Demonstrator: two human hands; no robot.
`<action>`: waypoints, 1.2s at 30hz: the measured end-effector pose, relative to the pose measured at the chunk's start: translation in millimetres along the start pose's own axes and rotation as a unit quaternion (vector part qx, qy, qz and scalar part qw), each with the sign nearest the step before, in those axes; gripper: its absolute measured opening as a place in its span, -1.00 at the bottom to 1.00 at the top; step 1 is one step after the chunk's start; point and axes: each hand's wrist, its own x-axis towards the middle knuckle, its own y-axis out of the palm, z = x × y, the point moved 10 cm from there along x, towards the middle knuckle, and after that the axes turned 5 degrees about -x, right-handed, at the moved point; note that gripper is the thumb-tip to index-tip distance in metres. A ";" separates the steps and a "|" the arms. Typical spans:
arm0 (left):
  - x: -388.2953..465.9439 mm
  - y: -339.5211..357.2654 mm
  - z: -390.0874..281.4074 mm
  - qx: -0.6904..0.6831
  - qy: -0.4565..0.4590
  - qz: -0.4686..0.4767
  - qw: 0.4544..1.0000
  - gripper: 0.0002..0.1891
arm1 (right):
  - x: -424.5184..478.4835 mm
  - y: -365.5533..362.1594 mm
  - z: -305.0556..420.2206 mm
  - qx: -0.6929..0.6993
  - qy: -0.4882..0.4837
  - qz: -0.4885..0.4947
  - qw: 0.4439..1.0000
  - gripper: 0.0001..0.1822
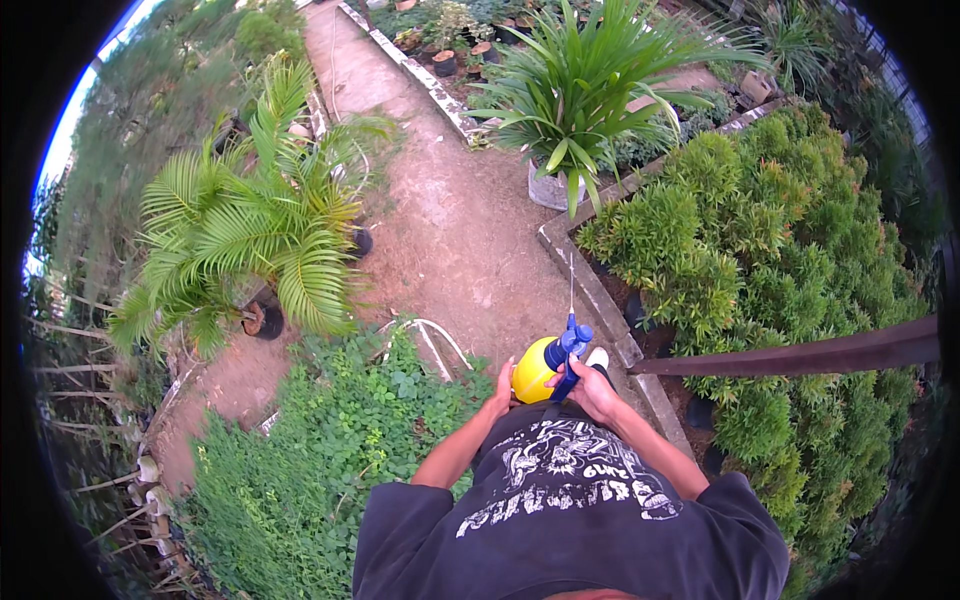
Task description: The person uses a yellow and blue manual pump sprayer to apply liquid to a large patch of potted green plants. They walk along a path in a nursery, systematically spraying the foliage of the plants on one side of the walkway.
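Note:
A pressure sprayer with a yellow tank (533, 372) and a blue pump head (576, 341) is held close in front of my body. My left hand (504, 386) supports the tank along its left side. On the other side, my right hand (592, 388) grips the blue handle (564, 382), its thumb near the head. The thin metal spray wand (572, 281) points away from me, over the path's right edge. Fingers beneath the tank are partly hidden.
A dirt path (450, 225) runs ahead. Potted palms (255, 240) stand left, above low green plants (337, 450). To the right, a concrete curb (592, 277) borders dense shrubs (750, 300), crossed by a brown post (787, 352). A potted leafy plant (555, 187) stands farther up.

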 end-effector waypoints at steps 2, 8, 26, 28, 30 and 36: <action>0.5 -2.9 1.5 -0.005 -0.006 0.001 1.000 -0.14 | -0.2 1.6 -0.2 -0.002 0.000 0.005 1.000 -0.51; -37.8 21.5 -18.5 0.038 -0.011 -0.060 0.997 -0.12 | -3.5 6.3 3.6 0.006 0.009 -0.009 1.000 -0.52; -17.9 24.4 -17.1 -0.017 0.009 0.021 1.000 -0.16 | -1.2 3.2 5.3 0.016 0.007 -0.012 1.000 -0.53; -18.6 27.1 -18.8 -0.014 0.013 0.017 1.000 -0.16 | -0.9 0.4 5.1 0.014 0.003 -0.015 1.000 -0.52; -14.4 21.7 -15.5 -0.017 0.011 0.017 1.000 -0.16 | -0.5 -0.9 4.0 0.012 0.002 -0.016 1.000 -0.52; -12.1 20.1 -13.1 -0.041 0.014 -0.001 0.999 -0.20 | -4.3 3.5 12.4 0.012 0.011 -0.017 1.000 -0.47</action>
